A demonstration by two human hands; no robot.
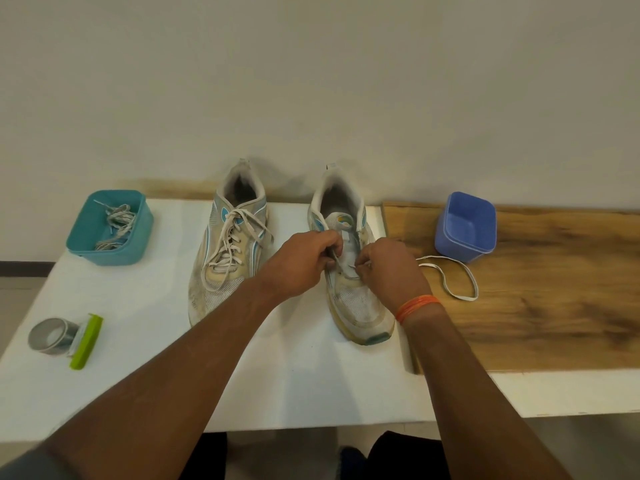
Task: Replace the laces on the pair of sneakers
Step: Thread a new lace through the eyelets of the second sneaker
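Note:
Two worn white and teal sneakers stand on the white table (294,375), toes toward me. The left sneaker (228,244) is fully laced with a white lace. Over the right sneaker (356,299), my left hand (301,261) grips one end of a white lace (450,285) at the eyelets. My right hand (391,268), with an orange band on its wrist, pinches the lace at the eyelets on the other side. The rest of that lace trails in a loop to the right over the wooden board (540,299).
A teal tub (138,237) at the back left holds several dirty old laces (116,226). An empty blue tub (465,225) sits on the board near the wall. A roll of grey tape (52,336) and a green tool (86,341) lie front left.

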